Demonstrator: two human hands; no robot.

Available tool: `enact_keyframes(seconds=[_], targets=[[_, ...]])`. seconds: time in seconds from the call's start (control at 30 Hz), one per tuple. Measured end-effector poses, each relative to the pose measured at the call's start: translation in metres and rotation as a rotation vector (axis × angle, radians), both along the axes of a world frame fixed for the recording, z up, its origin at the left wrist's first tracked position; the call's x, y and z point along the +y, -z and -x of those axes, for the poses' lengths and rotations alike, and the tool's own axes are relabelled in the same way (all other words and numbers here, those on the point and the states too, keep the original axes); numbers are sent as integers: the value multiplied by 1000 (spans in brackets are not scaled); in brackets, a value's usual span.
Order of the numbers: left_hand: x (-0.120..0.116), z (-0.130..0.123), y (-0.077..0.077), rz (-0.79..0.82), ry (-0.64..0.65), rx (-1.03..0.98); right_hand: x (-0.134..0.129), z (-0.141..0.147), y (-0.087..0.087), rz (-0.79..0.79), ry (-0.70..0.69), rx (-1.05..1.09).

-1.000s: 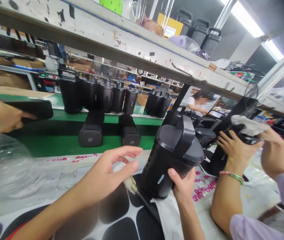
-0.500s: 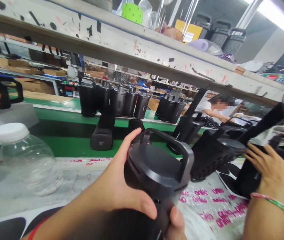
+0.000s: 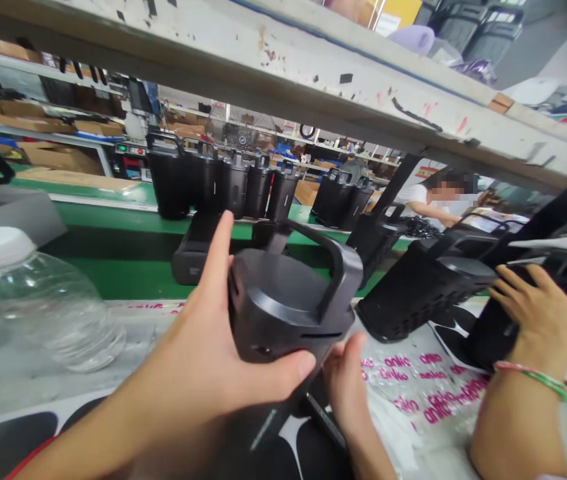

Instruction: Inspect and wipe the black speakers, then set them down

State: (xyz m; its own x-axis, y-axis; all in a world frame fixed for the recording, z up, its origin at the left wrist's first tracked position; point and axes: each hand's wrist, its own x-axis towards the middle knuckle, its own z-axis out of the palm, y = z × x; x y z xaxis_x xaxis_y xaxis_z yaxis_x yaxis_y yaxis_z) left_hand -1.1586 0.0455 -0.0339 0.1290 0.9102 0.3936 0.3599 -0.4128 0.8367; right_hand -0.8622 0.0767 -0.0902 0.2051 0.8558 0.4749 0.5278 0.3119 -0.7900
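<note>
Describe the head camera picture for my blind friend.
The left hand grips a black speaker, the right hand steadying it. More speakers stand on a green belt behind, and a co-worker's hand holds another at right.

Bright, even indoor light is filling the scene and leaving only soft shadows, with muted highlights lying across the canister. Pale glare is washing over the bottle, and the wide lens is bowing the shelf toward the frame's edges.

White-lidded clear plastic jar — green conveyor belt behind it
</note>
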Motion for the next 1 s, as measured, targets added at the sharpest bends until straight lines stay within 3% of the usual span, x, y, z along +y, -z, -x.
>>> enact_keyframes(seconds=[0.07, 0.13, 0.33, 0.43, 0.5, 0.6, 0.77, 0.87, 1.0], targets=[[0, 4, -1, -137, -137, 89, -3, 49, 30, 127, 48, -108], [3, 4, 0, -231, -212, 179, -6, 57, 52, 247, 138, -184], [24, -7, 13, -175, -121, 278, -48, -9, 89, 572, 365, -312], [29, -9, 15, -173, -97, 262, -74, -18, 113, 561, 338, -353], [29, -8, 15, -182, -84, 261, -82, -19, 118, 491, 294, -306], [26, -8, 16, -212, -41, 264, -84, -13, 93, 357, 213, -74], [19, -10, 21, -210, 69, 277, -75, 35, 11, -101, 29, 332], [16, -9, 20, -207, 126, 275, -69, 62, -19, -299, -144, 122], [18, -4, 17, -117, 230, 231, -60, 67, -36, -263, -532, -58]])
